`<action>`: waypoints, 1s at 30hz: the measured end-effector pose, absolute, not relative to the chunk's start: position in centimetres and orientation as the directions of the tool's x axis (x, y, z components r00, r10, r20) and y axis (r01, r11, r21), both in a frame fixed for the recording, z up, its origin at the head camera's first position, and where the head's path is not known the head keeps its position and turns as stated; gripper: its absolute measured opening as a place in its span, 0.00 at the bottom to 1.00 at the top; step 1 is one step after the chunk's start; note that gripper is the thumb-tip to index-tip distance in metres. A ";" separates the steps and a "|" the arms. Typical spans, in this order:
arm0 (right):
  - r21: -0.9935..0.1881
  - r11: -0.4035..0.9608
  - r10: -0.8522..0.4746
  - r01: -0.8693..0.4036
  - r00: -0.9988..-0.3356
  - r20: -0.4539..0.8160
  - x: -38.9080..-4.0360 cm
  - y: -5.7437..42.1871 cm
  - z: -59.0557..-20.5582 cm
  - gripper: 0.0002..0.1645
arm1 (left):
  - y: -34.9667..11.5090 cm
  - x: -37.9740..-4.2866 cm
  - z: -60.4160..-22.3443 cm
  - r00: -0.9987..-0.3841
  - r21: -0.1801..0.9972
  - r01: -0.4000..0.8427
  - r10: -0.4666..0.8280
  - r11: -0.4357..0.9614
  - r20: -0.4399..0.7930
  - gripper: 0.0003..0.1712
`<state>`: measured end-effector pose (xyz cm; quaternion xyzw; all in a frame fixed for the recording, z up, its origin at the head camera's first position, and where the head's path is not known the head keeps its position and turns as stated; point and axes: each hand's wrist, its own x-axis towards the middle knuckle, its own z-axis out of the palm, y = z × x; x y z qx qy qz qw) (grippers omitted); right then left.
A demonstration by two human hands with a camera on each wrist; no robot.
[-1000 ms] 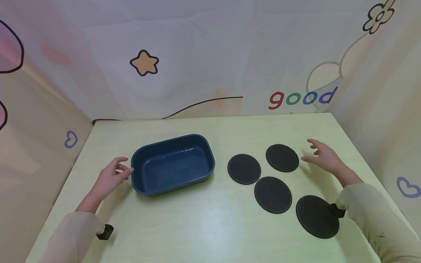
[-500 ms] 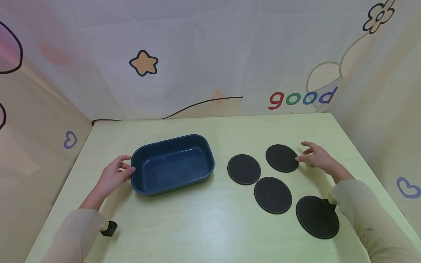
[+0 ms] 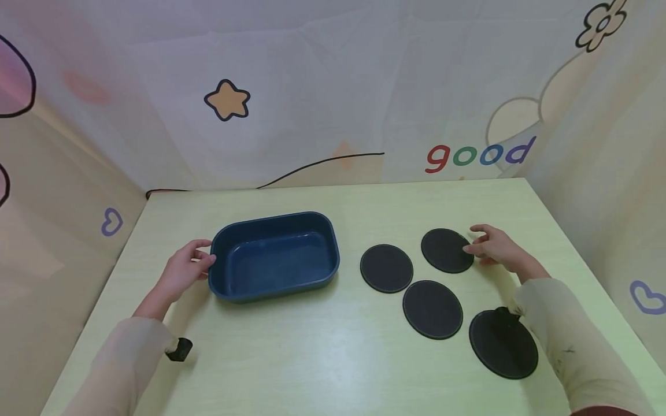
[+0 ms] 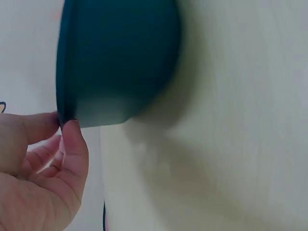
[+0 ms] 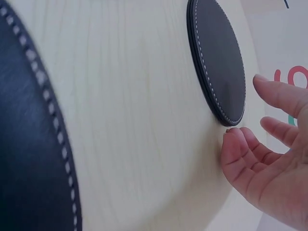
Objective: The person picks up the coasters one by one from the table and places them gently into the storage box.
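Thumb and finger of the left hand pinch the rim at the left end of a glossy dark-blue, rounded-rectangular dish, which stands on a pale wood-grain table; whether that end is slightly raised, I cannot tell. The right hand has its fingers spread and loosely bent at the right edge of a flat, round, black leather-look disc with pale stitching. Contact there is unclear, but the disc is not gripped. It lies well apart from the dish, farthest back of four similar discs: a left disc, a middle disc and a near disc lie flat too.

The step in hand seems to be steadying the dish while reaching for the far disc. Taking hold of something so thin would call for fingertips under its edge and the thumb above.
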<state>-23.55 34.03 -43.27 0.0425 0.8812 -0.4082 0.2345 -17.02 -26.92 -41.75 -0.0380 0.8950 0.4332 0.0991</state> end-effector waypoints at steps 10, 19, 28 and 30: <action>-0.695 0.665 -0.124 0.274 -0.877 -0.464 -24.4 34.0 -43.6 0.45 | -27.1 -17.8 -41.3 -0.939 0.829 -0.267 0.058 0.491 -0.338 0.29; -0.587 0.743 -0.070 0.321 -0.835 -0.546 -25.2 32.7 -43.0 0.29 | -27.2 -17.9 -41.5 -0.932 0.839 -0.293 0.059 0.459 -0.357 0.30; -0.565 0.761 -0.043 0.319 -0.844 -0.535 -25.7 32.4 -43.1 0.18 | -27.1 -17.8 -41.2 -0.927 0.825 -0.309 0.043 0.473 -0.372 0.29; -0.563 0.762 -0.038 0.321 -0.845 -0.533 -25.7 32.4 -43.2 0.14 | -27.0 -17.8 -41.2 -0.926 0.822 -0.312 0.040 0.476 -0.375 0.30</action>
